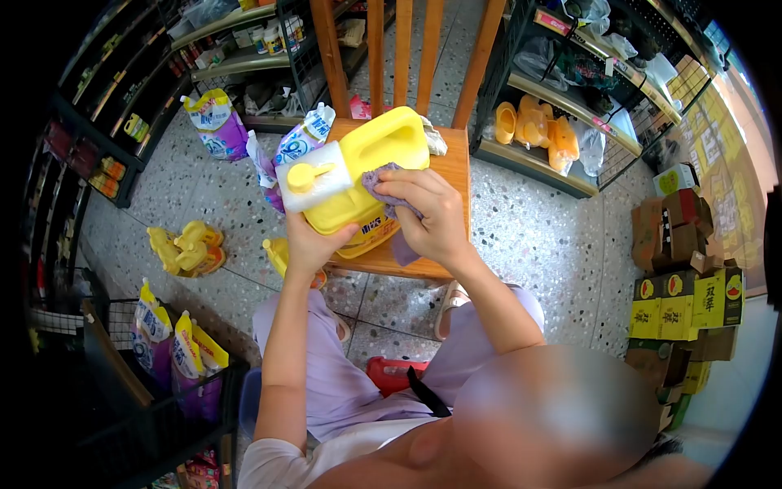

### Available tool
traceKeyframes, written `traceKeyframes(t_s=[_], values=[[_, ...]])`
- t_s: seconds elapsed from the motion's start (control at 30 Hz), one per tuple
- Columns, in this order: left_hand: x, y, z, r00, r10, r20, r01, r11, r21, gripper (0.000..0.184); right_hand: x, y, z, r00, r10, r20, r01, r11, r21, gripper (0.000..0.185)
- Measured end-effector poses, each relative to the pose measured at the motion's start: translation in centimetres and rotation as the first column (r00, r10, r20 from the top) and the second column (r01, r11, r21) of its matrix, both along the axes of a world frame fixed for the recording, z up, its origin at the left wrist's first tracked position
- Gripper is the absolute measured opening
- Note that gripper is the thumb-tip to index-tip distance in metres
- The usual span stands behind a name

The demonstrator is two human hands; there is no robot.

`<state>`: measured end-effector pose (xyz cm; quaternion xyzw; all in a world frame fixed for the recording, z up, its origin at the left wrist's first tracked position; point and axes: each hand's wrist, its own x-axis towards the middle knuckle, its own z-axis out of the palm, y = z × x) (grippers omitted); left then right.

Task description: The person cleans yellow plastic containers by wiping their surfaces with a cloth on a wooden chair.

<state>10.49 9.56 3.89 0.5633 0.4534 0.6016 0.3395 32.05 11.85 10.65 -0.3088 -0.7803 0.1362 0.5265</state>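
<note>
Head view: yellow jug (389, 147) tilted between both hands (305, 244), purple cloth pressed against it.

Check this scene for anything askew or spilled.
The brown cartons at right look askew: they sit unevenly above the yellow cartons. The yellow jug tilts too, but the left hand supports it. No spill shows on the floor.

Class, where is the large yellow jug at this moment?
In the head view, the large yellow jug is upper centre, over the wooden chair, the left hand gripping its lower left, the right hand holding a purple cloth against it.
</note>
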Motion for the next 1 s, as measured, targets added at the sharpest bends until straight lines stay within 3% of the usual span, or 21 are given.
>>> traceKeyframes(t_s=[0.27,0.47,0.67,0.77,1.0], values=[[0.2,-0.2,0.3,0.999,-0.022,0.048,0.023,1.000,-0.003,0.088,1.6,0.0,-0.9,0.998,-0.057,0.022,0.056,0.997,0.057,0.032],[-0.1,-0.1,0.0,1.000,-0.020,0.019,0.020,1.000,0.000,0.087,3.7,0.7,-2.5,0.975,-0.199,0.099,0.190,0.978,0.089,0.028],[-0.1,-0.1,-0.1,0.999,-0.021,0.027,0.021,1.000,0.011,0.087,5.4,2.9,-2.8,0.923,-0.383,-0.027,0.384,0.919,0.090,0.027],[-0.2,-0.1,-0.1,1.000,-0.017,0.020,0.017,1.000,0.011,0.087,5.0,3.4,-1.4,0.923,-0.367,-0.115,0.381,0.915,0.133,0.029],[-0.2,-0.2,0.6,0.998,-0.055,0.024,0.055,0.998,0.007,0.081,1.9,4.4,-1.2,0.947,-0.311,-0.075,0.320,0.916,0.243,0.037]])
